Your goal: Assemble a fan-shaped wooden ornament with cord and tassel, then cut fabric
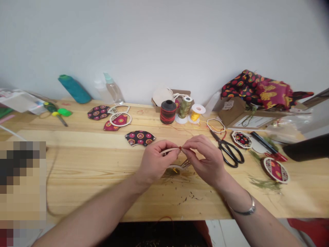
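Left hand (157, 160) and right hand (207, 160): fingertips pinch 1 pale, curved, openwork wooden frame (184, 166). Black loop-handled scissors (220, 141) lie beside right hand.

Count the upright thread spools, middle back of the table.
3, left to right in view: red-and-black spool, green spool, yellow spool. More could be hidden behind them.

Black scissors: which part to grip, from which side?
Probably the handle loops of the scissors, coming from the near right. They lie on the table, loops turned near-right, blades pointing far-left, away from that approach. The right hand is close on their left.
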`<state>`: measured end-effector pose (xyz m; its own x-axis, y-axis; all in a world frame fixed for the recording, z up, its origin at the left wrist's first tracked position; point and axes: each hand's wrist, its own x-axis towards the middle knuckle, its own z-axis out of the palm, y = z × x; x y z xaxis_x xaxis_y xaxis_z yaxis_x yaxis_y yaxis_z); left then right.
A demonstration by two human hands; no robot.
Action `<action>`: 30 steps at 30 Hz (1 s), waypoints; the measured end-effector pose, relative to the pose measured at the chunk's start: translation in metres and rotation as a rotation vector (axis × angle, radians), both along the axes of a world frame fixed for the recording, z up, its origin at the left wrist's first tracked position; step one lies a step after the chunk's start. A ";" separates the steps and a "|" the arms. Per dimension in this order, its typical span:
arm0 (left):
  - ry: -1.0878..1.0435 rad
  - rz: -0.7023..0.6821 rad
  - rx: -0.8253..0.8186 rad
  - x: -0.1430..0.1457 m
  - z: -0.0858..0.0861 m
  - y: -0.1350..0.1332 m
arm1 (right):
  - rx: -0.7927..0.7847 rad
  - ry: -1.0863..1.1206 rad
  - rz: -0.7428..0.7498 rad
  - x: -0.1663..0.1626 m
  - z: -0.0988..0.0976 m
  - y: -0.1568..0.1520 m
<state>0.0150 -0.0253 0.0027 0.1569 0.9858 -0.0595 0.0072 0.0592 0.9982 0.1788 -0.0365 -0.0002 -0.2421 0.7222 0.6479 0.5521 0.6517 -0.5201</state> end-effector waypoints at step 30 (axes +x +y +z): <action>-0.031 0.010 -0.054 -0.002 -0.006 0.002 | -0.042 0.015 -0.044 0.001 0.001 -0.002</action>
<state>0.0134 -0.0237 -0.0037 0.1494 0.9828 -0.1084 -0.0249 0.1133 0.9932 0.1799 -0.0385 0.0005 -0.1998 0.7586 0.6202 0.5716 0.6043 -0.5550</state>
